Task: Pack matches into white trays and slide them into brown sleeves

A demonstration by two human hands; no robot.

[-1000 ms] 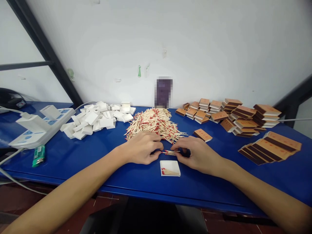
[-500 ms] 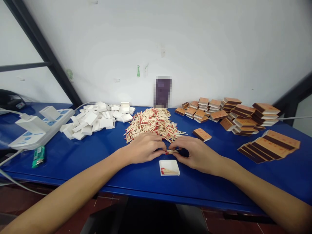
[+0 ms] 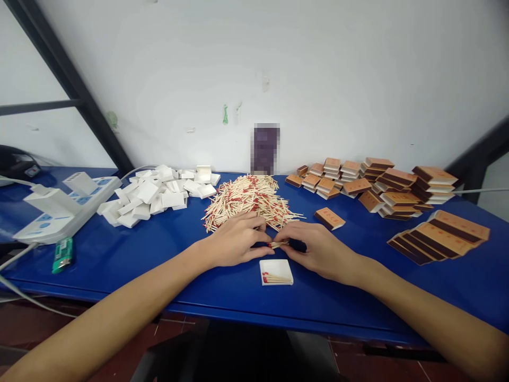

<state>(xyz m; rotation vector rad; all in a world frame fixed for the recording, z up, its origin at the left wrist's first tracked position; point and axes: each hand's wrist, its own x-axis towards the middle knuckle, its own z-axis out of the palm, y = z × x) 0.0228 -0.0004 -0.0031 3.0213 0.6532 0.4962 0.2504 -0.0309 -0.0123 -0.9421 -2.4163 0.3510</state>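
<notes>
Several matches between both hands, just beyond white tray

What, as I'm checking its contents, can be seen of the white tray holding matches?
The white tray is shallow, rectangular and open-topped, with low walls, and looks like card. It lies flat on the blue table, near the front edge. Several matches lie along its near side, red heads leftward; bare floor shows behind them. Neither the left hand nor right hand touches it.

Free lane over blue tabletop between green lighter and left hand; match heap blocks the way straight ahead.
</notes>
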